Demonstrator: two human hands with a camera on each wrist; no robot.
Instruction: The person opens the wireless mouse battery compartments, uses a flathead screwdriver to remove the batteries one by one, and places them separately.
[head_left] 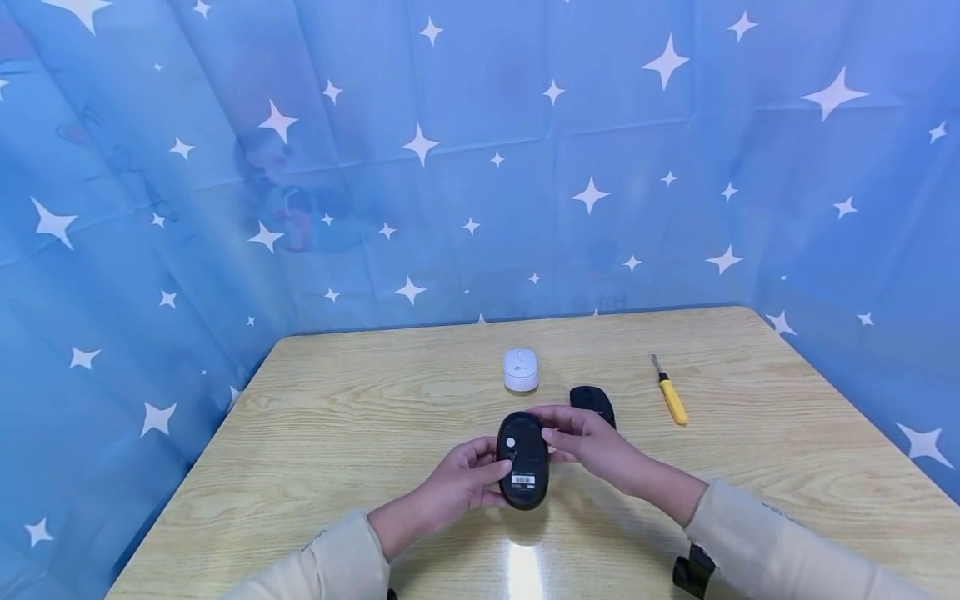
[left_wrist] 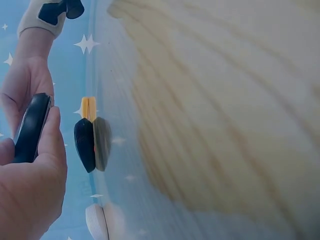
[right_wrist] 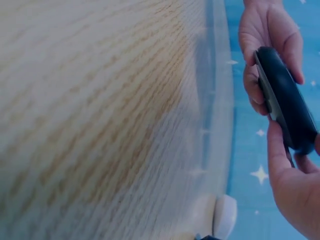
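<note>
A black computer mouse [head_left: 524, 479] is raised over the table between both hands, its underside with a white label and a round pale spot facing the head camera. My left hand [head_left: 467, 479] grips its lower left side, thumb across the underside. At the upper right edge my right hand [head_left: 588, 442] pinches the same mouse between thumb and fingers. In the left wrist view the mouse [left_wrist: 33, 127] appears edge-on, and the right wrist view shows the mouse [right_wrist: 285, 100] spanning from one hand to the other.
A white mouse [head_left: 521, 369] lies behind the hands on the wooden table [head_left: 360, 392]. A second black mouse [head_left: 592, 402] sits just beyond the right hand, partly hidden by it. Farther right lies a screwdriver [head_left: 672, 400] with a yellow handle. A blue star-patterned curtain [head_left: 480, 167] hangs behind.
</note>
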